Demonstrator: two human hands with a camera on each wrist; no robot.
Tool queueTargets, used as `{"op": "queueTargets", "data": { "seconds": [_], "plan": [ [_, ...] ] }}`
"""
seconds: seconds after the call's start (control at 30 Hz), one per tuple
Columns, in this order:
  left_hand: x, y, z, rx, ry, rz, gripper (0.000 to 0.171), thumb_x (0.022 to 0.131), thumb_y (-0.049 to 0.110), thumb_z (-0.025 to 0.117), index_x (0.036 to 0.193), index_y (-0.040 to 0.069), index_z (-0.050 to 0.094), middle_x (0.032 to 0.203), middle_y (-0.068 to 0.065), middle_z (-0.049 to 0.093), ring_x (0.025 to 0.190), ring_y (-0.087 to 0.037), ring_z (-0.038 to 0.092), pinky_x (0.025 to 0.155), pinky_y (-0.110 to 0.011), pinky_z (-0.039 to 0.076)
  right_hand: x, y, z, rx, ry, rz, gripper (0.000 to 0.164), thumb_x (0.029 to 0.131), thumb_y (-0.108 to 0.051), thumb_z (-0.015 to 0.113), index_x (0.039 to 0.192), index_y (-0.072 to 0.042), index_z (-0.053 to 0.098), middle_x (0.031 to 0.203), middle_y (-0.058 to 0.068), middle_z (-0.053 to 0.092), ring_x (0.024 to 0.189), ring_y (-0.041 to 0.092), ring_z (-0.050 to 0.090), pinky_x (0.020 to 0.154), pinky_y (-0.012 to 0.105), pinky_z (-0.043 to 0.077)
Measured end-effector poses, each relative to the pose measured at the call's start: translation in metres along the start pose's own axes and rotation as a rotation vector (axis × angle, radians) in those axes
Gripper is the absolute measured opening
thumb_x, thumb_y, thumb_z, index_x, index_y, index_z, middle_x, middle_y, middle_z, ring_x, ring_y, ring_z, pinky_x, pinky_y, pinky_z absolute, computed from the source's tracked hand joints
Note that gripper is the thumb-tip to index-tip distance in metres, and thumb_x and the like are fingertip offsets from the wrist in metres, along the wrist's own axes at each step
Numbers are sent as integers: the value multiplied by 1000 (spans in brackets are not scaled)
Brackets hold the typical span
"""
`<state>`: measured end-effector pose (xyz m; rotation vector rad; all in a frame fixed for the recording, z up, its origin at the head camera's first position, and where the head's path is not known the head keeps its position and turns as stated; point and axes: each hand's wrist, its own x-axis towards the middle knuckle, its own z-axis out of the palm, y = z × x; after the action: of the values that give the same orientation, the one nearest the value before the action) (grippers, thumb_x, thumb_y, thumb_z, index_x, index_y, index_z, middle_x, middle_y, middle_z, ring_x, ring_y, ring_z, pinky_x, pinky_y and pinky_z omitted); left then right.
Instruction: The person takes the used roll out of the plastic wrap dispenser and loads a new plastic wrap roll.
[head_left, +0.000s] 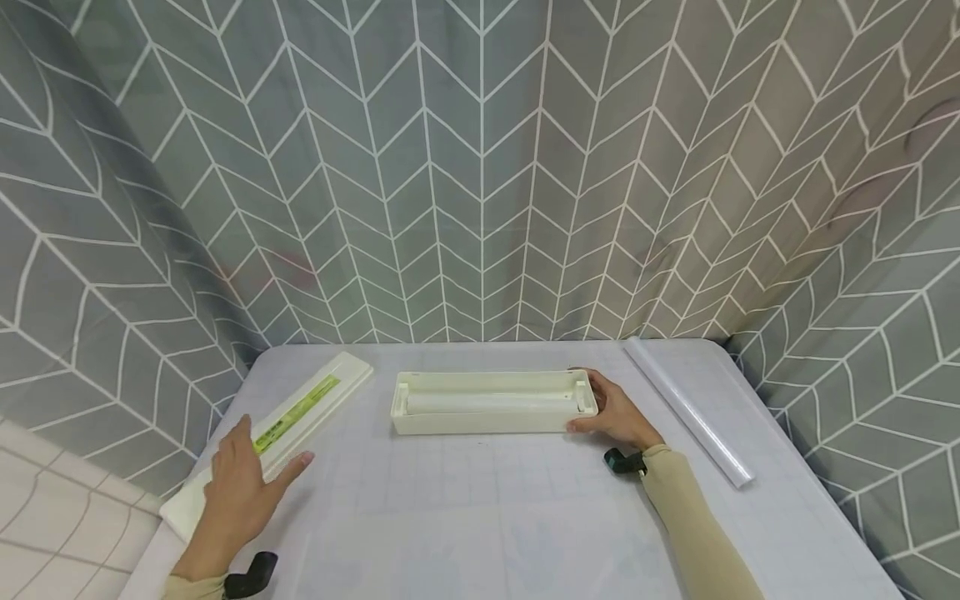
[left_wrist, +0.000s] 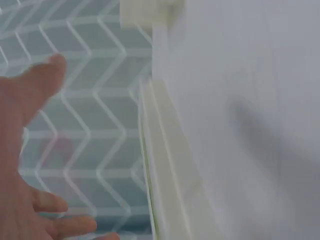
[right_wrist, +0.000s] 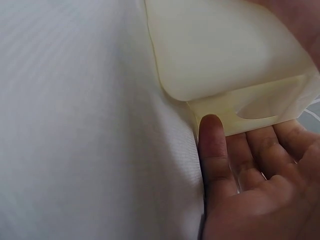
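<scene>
A long cream plastic box (head_left: 480, 423), like a cling-film dispenser base, lies open-topped across the middle of the table. Inside it rests a white roll (head_left: 491, 404). My right hand (head_left: 618, 414) grips the box's right end, thumb at the front and fingers behind. In the right wrist view the thumb (right_wrist: 213, 140) lies along the cream end wall. On the left, my left hand (head_left: 236, 492) is spread with the thumb out, over the near part of a long cream lid (head_left: 351, 367) with a green label. The left wrist view shows the lid's side (left_wrist: 172, 170) beside the loosely extended fingers.
A clear, shiny roll of film (head_left: 690, 412) lies slanted near the table's right side. The table (head_left: 420, 517) has a pale cloth with faint grid lines. Grey curtains (head_left: 480, 208) with white chevrons hang behind it and at both sides.
</scene>
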<state>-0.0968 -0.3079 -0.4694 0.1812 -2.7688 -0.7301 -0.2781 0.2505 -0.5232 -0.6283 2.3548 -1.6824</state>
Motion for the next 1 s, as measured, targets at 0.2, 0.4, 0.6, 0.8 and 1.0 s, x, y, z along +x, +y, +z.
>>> {"op": "queueTargets", "data": {
  "seconds": [0.2,0.4,0.6,0.8,1.0],
  "plan": [
    [22,27,29,-207,-64,125,116,87,37,88,163,-11,14,158,-41,29,142,-60,34,109,-76,33,0,-1,-2,19,8,-5,101,74,-5,96,159,-6,41,153,21,52,128,35,60,97,25,54],
    [56,35,69,-414,-194,187,125,78,32,97,166,-2,15,169,-31,23,151,-54,32,117,-69,34,1,0,-3,33,2,-12,102,74,-3,96,159,-5,41,153,23,52,128,31,60,97,23,54],
    [83,45,102,-652,-264,263,138,71,14,100,171,13,6,174,-26,17,158,-52,21,124,-69,25,2,1,-3,29,-7,-13,103,74,-4,96,160,-7,40,153,22,52,127,29,61,98,24,54],
    [99,57,126,-762,-309,258,138,73,9,98,172,18,1,176,-23,15,163,-44,14,128,-64,19,3,3,-3,27,-5,-13,102,75,-3,95,161,-6,39,153,22,52,126,29,60,99,23,53],
    [101,63,140,-782,-332,204,133,74,9,97,170,8,5,175,-18,22,159,-40,28,121,-20,28,1,3,-3,22,-1,0,103,74,-4,96,161,-6,39,153,22,53,125,27,61,99,23,53]
  ]
}}
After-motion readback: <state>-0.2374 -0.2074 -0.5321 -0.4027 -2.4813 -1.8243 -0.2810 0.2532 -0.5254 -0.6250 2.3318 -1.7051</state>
